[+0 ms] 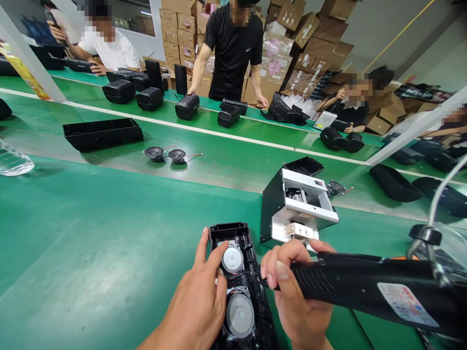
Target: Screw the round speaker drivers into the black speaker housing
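A black speaker housing [251, 245] lies open on the green bench, with two round speaker drivers, the upper driver [232, 259] and the lower driver [240, 313], set in it. My left hand [199, 291] grips the housing's left wall, one finger outside it and another reaching onto the upper driver's edge. In my right hand [297, 287] is a black electric screwdriver [357, 282], held nearly level with its tip pointing left. That tip comes over the housing's right side, near a screw between the drivers. Some wires run beside the drivers.
A white-and-black screw feeder [306, 199] stands just beyond my right hand. Loose speaker drivers [177, 155] and an empty black housing [104, 133] lie on the conveyor [233, 165]. Across it, several people handle finished-looking black speakers [187, 107]. A plastic bottle [14, 160] lies at left.
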The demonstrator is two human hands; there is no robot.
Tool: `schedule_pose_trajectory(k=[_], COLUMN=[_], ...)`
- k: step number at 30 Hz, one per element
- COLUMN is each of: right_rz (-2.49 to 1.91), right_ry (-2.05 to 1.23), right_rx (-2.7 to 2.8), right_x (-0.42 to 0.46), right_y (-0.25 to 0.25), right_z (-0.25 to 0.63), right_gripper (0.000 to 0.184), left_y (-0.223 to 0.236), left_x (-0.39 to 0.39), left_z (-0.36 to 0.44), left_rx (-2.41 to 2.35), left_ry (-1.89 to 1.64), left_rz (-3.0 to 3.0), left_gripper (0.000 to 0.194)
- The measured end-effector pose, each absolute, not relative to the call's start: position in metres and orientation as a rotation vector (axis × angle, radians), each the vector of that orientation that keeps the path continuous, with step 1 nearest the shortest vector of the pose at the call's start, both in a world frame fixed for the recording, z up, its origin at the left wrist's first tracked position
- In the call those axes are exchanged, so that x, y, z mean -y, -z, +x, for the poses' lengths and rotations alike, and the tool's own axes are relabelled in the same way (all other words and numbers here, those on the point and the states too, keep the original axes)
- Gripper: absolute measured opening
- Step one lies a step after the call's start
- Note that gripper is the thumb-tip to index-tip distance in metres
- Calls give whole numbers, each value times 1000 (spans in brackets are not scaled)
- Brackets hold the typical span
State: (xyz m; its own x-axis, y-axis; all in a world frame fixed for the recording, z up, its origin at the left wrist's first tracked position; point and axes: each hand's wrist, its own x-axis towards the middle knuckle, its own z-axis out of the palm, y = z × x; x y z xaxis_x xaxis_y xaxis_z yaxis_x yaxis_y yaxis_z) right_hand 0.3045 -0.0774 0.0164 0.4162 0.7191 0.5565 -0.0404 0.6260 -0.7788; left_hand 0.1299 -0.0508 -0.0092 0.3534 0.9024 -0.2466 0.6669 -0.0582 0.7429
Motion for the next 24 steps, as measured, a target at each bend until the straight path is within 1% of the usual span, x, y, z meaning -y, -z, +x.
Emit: schedule_pose_trajectory(k=[17, 21, 24], right_rz=[-750, -794, -870], right_ry=[-583, -588, -570], right_rx=[1162, 1185, 1205], right_x=[78, 75, 73], right_y=[-2, 2, 7], right_z=[308, 309, 310], right_gripper=[39, 36, 30], left_y=[11, 10, 8], left_x=[51, 52, 54], left_z=[132, 134, 136], left_rx=[-1372, -1369, -1409], left_ry=[-417, -446, -507], left_rz=[1823, 1811, 1809], left_gripper=[60, 58, 58])
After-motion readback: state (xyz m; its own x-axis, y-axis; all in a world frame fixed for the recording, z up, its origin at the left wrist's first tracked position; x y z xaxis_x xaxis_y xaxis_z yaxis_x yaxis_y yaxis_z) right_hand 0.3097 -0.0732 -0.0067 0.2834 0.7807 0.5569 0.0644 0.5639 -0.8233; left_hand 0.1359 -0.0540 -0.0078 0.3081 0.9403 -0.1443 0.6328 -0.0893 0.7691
